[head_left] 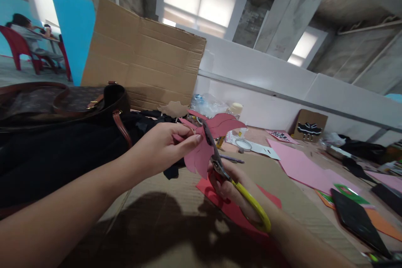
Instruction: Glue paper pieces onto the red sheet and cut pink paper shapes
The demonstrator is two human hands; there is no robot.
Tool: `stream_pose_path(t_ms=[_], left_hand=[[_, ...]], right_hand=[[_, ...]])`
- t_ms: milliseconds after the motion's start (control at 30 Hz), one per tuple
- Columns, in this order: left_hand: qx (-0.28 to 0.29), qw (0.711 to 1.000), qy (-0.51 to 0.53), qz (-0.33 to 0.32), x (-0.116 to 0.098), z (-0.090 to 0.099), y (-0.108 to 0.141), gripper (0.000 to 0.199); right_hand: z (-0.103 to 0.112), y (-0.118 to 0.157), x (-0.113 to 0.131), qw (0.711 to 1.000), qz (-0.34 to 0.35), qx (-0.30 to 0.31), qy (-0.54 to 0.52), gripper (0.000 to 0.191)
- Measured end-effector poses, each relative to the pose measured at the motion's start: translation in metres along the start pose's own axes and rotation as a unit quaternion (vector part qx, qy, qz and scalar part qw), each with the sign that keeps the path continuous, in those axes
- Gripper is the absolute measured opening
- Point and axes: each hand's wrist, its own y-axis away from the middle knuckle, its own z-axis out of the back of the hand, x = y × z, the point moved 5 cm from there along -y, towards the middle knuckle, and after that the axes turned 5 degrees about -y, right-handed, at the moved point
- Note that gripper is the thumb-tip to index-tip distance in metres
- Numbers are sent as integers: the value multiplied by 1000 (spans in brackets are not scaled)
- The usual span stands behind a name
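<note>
Between the fingertips of my left hand (169, 144) is a pink paper cutout (228, 122) with curved, petal-like lobes and dark drawn lines. My right hand (234, 188) grips a pair of scissors (249, 197) with a yellow handle and a red one, my fingers partly hidden by them. The blades reach up across the cutout near my left fingertips; some blur keeps me from telling how far apart they are. Red paper (220, 197) lies on the cardboard (153, 222) beneath my hands.
A brown handbag (75, 102) and black cloth (63, 150) lie at left, before an upright cardboard sheet (147, 54). Pink paper sheets (301, 165), a tape roll (243, 145) and a black tablet-like slab (359, 220) are to the right. A person (28, 37) sits far left.
</note>
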Motion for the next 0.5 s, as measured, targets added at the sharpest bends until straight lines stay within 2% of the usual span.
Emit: stream_pose_path(t_ms=[167,500], left_hand=[[-3,1000,6,-4,0,0,0,43],[6,1000,11,-8,4,-2,0,41]], right_hand=[[1,-1,0,1000,13,-3,12,51],[3,2,-1,1000,-2,1,12,50]])
